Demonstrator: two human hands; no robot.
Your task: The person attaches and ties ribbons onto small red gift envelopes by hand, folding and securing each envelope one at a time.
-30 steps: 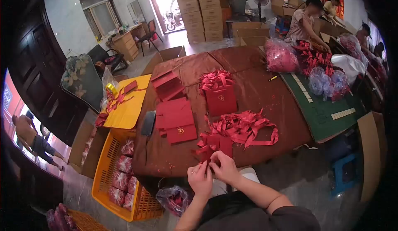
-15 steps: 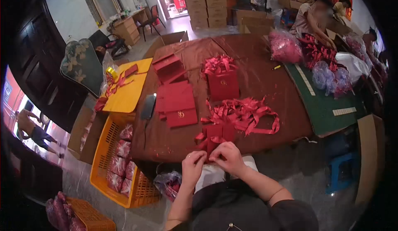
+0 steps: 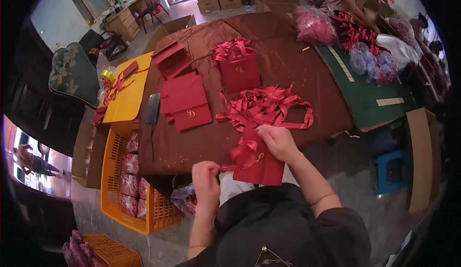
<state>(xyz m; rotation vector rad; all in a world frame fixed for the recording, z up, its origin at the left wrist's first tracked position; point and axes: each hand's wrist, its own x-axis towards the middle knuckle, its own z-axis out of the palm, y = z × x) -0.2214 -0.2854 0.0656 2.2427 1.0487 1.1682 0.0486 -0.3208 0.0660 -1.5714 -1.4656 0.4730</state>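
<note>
My right hand (image 3: 279, 144) grips the upper edge of a red gift bag (image 3: 266, 172) with a gold emblem, tilted at the table's near edge over my lap. Left of it, my left hand (image 3: 206, 179) is closed on the end of a red ribbon (image 3: 229, 167) that runs to the bag; part of this ribbon is blurred. Just beyond lies a tangled heap of red ribbons (image 3: 269, 106). Further back stands a red bag (image 3: 242, 72) topped with ribbon loops. To the left lie flat red bags (image 3: 192, 116), one showing a gold emblem.
A brown cloth covers the table (image 3: 283, 51). A phone (image 3: 152, 108) lies near its left edge. Yellow crate (image 3: 111, 171) holds wrapped packs at lower left. A green board (image 3: 360, 92) is on the right, with another person (image 3: 348, 0) seated behind bagged ribbons (image 3: 314, 24).
The bag has swung upright into view with its emblem showing. My hands, together before, are apart: the left drew left with the ribbon, the right moved up. The camera view has tilted down.
</note>
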